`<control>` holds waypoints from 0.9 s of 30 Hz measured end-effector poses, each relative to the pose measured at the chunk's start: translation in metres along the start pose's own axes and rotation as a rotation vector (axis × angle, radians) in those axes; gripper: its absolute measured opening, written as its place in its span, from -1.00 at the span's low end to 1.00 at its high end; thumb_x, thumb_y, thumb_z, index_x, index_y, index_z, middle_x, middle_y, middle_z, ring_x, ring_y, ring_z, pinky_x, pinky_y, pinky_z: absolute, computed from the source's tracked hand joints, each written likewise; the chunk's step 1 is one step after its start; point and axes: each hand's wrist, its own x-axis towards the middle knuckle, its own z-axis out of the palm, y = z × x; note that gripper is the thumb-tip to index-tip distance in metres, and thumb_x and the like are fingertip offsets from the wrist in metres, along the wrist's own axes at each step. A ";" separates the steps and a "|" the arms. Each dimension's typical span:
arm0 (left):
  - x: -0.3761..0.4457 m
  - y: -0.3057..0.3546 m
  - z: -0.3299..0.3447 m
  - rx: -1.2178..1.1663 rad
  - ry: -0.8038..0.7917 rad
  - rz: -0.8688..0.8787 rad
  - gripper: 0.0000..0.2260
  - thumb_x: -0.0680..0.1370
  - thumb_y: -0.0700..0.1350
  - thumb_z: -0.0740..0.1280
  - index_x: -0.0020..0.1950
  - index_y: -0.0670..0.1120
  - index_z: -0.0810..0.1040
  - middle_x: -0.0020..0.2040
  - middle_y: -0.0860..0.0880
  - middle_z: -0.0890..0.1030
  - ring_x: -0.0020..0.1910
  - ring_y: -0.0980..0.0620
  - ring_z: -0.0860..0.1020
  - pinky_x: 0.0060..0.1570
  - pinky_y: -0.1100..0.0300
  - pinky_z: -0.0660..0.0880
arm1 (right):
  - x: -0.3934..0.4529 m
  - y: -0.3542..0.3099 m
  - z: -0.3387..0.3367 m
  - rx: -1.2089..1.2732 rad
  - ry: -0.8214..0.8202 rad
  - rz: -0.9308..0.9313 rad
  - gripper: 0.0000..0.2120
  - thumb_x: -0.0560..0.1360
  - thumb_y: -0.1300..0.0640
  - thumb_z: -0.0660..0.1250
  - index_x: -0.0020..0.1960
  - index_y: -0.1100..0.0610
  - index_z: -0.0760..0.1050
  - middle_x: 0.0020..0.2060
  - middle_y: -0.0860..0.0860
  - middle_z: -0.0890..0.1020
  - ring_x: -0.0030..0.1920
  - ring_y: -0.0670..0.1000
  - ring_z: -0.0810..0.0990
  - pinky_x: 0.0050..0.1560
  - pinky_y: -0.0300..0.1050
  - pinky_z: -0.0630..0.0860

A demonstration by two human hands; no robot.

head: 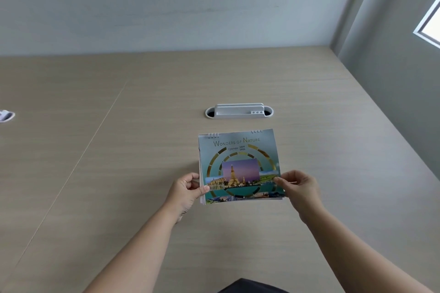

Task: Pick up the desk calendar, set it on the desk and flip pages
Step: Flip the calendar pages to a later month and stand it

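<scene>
Big pale desk [119, 173], and over its middle the desk calendar [239, 166], cover up, spiral binding on the far edge. Left hand [185, 191] and right hand [298, 189] each pinch a near corner. Looks light, stiff-backed with loose glossy pages, so side-edge grips suit it

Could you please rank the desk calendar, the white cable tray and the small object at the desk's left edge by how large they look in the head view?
1. desk calendar, largest, though nearest the camera.
2. white cable tray.
3. small object at the left edge, smallest; it is cut off by the frame, so unsure.
</scene>
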 end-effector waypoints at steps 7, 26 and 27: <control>-0.004 0.005 -0.002 -0.122 -0.007 -0.049 -0.96 0.51 -0.18 0.41 -0.05 -0.07 0.60 -0.34 0.05 0.68 -0.29 0.07 0.55 -0.34 0.31 0.51 | -0.009 -0.009 0.001 0.044 -0.039 0.043 -0.82 0.40 0.20 0.48 -0.32 0.15 0.52 -0.38 0.11 0.58 -0.34 0.06 0.49 -0.33 -0.08 0.42; -0.020 0.000 -0.006 -0.178 -0.128 -0.103 -0.86 0.52 -0.33 0.37 -0.01 -0.12 0.59 -0.17 -0.07 0.71 -0.20 0.04 0.69 -0.23 0.19 0.63 | 0.023 -0.149 0.003 0.743 -0.348 -0.046 -0.74 0.57 -0.04 0.15 0.23 -0.07 0.41 0.11 -0.01 0.61 0.09 0.07 0.60 0.04 -0.03 0.46; -0.021 0.000 -0.007 -0.179 -0.126 -0.101 -0.86 0.51 -0.34 0.38 -0.01 -0.12 0.59 -0.21 -0.06 0.72 -0.23 0.05 0.70 -0.25 0.19 0.63 | 0.027 -0.142 0.006 0.633 -0.299 -0.067 -0.66 0.57 -0.03 0.16 0.34 -0.09 0.35 0.15 -0.02 0.57 0.14 0.07 0.56 0.08 -0.03 0.43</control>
